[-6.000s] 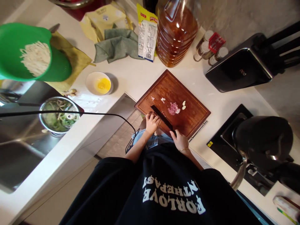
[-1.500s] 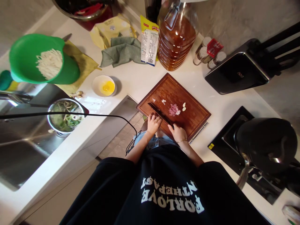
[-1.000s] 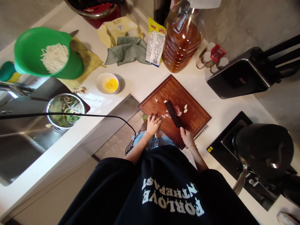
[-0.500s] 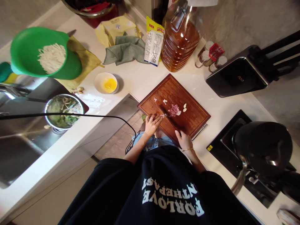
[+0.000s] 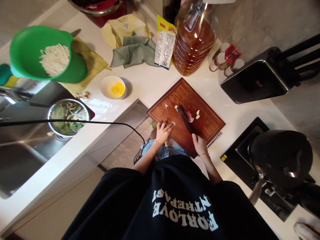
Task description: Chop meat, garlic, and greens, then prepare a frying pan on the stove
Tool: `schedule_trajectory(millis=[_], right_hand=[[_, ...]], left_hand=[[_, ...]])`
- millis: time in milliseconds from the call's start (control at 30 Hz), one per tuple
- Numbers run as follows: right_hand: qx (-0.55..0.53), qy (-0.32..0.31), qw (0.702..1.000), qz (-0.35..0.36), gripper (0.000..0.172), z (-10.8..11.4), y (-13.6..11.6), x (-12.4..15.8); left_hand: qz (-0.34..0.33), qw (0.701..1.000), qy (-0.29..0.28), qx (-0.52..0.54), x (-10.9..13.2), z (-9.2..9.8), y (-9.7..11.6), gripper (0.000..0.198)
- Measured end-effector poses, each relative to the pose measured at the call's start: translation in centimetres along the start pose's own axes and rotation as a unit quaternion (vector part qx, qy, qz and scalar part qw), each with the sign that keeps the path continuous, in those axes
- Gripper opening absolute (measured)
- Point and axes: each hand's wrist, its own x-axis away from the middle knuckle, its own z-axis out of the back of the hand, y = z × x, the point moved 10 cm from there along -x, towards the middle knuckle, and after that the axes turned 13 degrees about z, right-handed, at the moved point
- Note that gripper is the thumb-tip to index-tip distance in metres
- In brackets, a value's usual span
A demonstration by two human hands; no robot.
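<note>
On the brown wooden cutting board, my left hand has its fingers bent, with the tips pressed on a small pale pink piece of meat. My right hand is closed round the handle of a kitchen knife. The dark blade slants across the board, beside and partly over a small heap of chopped meat. Two garlic cloves lie to the right of the heap. A few small pale bits are on the board's far left part.
A white bowl with egg stands left of the board. Farther left are a green colander with noodles and a sink holding a pot of greens. Behind stands an oil jug. Right are a knife block and a black pot on the stove.
The knife has moved rightward, away from my left hand, and its blade now covers part of the meat heap. My left hand stays almost where it was.
</note>
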Motion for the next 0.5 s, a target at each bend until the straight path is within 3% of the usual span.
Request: schedule_trajectory(millis=[100, 267, 500], right_hand=[[0.009, 0.003, 1.000, 0.006, 0.058, 0.3, -0.6, 0.4], [0.057, -0.034, 0.998, 0.022, 0.055, -1.4, -3.6, 1.4], [0.109, -0.067, 0.991, 0.029, 0.050, -2.4, -5.5, 0.9]], left_hand=[[-0.002, 1.000, 0.004, 0.007, 0.2, 0.5, -0.3, 0.036], [0.007, 1.000, 0.017, 0.011, 0.5, 1.3, -1.0, 0.033], [-0.018, 1.000, 0.008, 0.007, 0.0, 0.4, -0.3, 0.027]])
